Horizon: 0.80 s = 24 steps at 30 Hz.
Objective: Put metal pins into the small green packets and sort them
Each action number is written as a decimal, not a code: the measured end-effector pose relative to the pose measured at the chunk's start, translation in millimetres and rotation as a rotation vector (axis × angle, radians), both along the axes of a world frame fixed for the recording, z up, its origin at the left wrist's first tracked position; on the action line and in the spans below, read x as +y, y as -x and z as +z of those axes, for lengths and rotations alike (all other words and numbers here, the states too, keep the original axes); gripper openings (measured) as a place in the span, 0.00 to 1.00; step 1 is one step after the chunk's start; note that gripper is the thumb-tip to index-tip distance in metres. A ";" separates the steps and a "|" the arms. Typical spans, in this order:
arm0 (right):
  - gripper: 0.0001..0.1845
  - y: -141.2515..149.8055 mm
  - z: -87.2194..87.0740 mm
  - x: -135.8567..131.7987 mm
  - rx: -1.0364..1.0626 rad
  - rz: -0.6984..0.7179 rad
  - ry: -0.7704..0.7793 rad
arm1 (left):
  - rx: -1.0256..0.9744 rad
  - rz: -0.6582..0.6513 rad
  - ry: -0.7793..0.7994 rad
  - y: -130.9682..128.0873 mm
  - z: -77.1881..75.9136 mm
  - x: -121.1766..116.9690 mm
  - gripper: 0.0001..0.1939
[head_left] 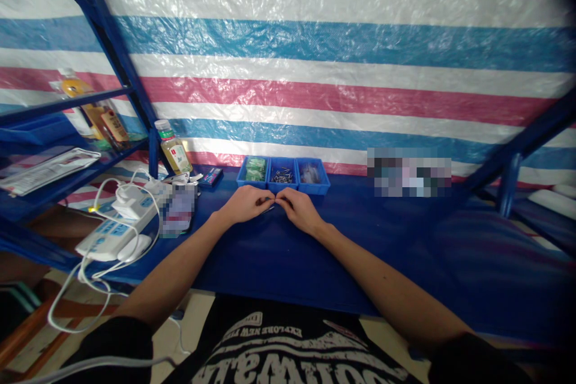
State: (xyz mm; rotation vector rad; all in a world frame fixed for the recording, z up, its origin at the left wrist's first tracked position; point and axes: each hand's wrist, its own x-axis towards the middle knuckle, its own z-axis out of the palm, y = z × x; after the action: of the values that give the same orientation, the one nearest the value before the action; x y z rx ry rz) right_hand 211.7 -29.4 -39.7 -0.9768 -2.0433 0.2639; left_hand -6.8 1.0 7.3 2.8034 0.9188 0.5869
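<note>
Black shirt (288, 336) cloth with white lettering lies nearest, one sleeve to the left and one to the right. Beyond it, two bare forearms reach over one blue table (270, 258), and two hands meet near its far edge. The left hand (248, 204) and the right hand (297, 209) have their fingers curled toward the thumbs, the two sets of fingertips almost together. What either grips is too small to make out, so I cannot tell whether their fingers are closed on anything. One thin shiny piece (269, 209) shows at the near side of the left fingertips; whether it is held or lies on the table is unclear.

Just beyond the hands stand three blue bins side by side: the left bin (254, 170) holds green packets, the middle bin (282, 174) many small dark metallic pieces, the right bin (312, 174) pale, clear-looking packets. To their left are one small dark box (210, 176) and one white-capped bottle (175, 150). Nearer on the left lies one white power strip (108, 234) with several white cables, one rounded white object (134, 248) beside it. One striped sheet (324, 90) hangs at the far side.
</note>
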 end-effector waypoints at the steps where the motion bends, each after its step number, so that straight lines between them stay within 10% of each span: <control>1: 0.07 0.2 0.3 -0.3 -0.002 -0.002 0.002 | 0.004 -0.003 0.001 0.0 0.2 0.0 0.13; 24: 0.06 0.8 -2.6 1.3 0.026 -0.040 -0.019 | 0.010 -0.016 -0.001 -0.7 1.8 -0.6 0.13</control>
State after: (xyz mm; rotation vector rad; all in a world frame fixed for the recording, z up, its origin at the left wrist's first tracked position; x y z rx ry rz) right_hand 210.9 -28.1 -42.3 -0.9957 -1.9970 0.2345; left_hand -6.1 0.4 9.2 2.8146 0.8974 0.5727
